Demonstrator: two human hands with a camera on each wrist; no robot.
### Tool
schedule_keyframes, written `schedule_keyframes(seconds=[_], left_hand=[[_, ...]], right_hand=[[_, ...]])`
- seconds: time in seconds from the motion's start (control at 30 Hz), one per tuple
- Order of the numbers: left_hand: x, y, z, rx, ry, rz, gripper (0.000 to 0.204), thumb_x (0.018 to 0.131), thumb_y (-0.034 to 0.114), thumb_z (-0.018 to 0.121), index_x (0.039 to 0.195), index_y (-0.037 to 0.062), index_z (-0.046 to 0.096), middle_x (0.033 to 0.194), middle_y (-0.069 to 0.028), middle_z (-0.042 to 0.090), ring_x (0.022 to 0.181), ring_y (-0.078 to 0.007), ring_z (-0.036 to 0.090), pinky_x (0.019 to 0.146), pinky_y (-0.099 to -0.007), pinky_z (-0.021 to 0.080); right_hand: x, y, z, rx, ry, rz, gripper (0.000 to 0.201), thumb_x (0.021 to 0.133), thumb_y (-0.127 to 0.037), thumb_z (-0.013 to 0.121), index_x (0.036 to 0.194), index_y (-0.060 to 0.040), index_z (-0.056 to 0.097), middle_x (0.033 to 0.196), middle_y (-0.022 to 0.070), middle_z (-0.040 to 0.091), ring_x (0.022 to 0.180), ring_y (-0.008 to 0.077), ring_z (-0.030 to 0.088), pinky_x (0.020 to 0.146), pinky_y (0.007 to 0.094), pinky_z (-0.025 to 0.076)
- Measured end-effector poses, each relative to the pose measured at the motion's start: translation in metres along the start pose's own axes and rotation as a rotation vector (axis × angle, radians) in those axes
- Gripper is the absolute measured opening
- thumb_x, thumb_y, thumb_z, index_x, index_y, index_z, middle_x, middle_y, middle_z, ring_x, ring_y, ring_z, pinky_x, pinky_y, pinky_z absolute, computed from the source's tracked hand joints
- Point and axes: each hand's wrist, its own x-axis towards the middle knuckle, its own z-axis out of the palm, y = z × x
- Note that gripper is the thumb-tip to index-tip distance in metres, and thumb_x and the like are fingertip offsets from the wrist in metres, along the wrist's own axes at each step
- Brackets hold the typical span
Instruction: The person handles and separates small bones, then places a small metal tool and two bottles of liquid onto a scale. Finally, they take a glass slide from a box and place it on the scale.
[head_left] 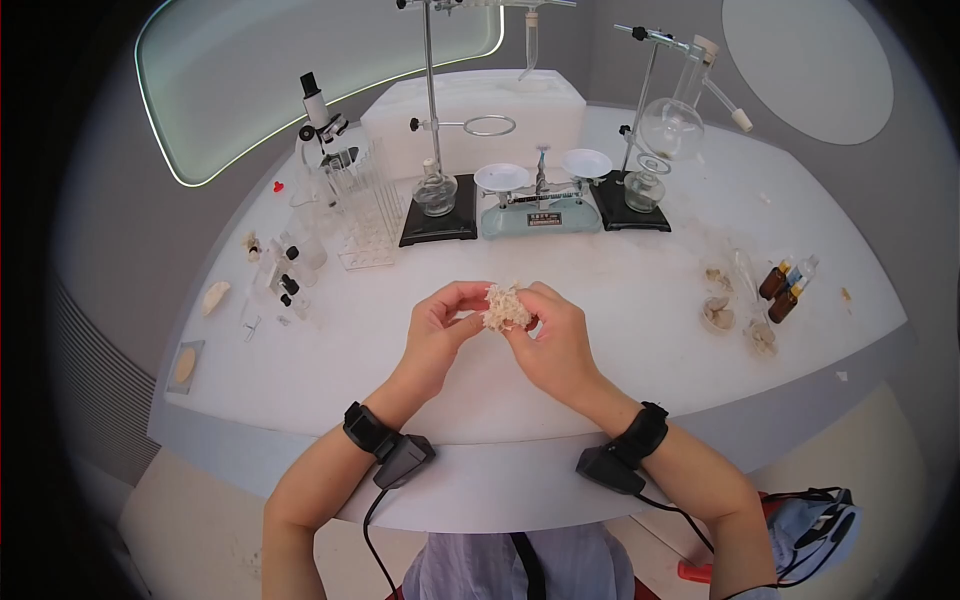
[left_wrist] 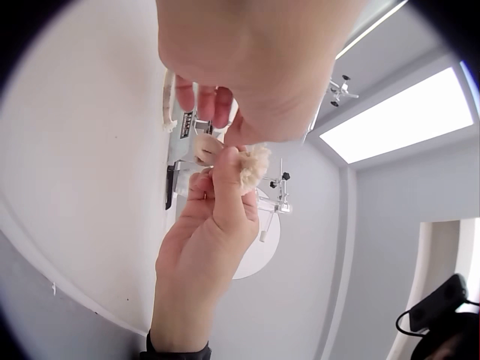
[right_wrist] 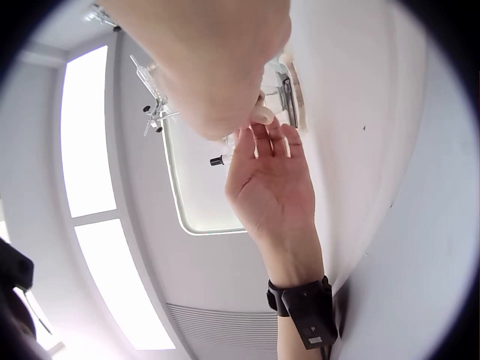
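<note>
Both hands meet over the middle of the white table (head_left: 470,390), in front of a balance. Between them is a pale cream clump (head_left: 506,308) with a frilly, crumbly surface. My left hand (head_left: 437,335) pinches its left side between thumb and fingers. On the other side my right hand (head_left: 556,343) grips it, with the thumb low and the fingers bent behind. The left wrist view shows the clump's ruffled edge (left_wrist: 253,166) beside the right thumb, with a smoother pale part (left_wrist: 207,148) at the fingertips. In the right wrist view the foreground hand hides most of it.
Behind the hands stand a blue balance (head_left: 541,218), spirit lamps (head_left: 435,192) and iron stands (head_left: 437,238). Leftward are a test tube rack (head_left: 368,258), a microscope (head_left: 322,125) and dropper bottles (head_left: 290,285). Rightward lie brown bottles (head_left: 785,303) and a dish (head_left: 716,314) of pale pieces.
</note>
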Motion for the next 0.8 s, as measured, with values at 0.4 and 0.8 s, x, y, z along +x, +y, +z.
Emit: schedule_keyframes(seconds=[0.4,0.8], left_hand=[[-0.001,0.003,0.006,0.312,-0.060,0.278,0.045,0.081,-0.008,0.067,0.124,0.0009,0.057,0.114,-0.0040,0.059,0.107,-0.0136,0.060,0.096,-0.0303,0.048],[-0.009,0.001,0.019,0.414,-0.036,0.232,0.050,0.082,0.007,0.076,0.125,0.0029,0.050,0.107,-0.0041,0.058,0.091,-0.0099,0.057,0.083,-0.0273,0.047]], right_hand=[[0.001,0.004,0.000,-0.039,-0.013,0.080,0.019,0.073,-0.001,0.069,0.092,0.0013,0.067,0.081,0.0136,0.062,0.066,0.0257,0.062,0.061,0.0352,0.049],[-0.003,0.007,-0.004,-0.339,-0.104,-0.125,0.027,0.070,-0.001,0.070,0.096,0.0015,0.065,0.087,0.0152,0.061,0.080,0.0344,0.063,0.069,0.0411,0.052]])
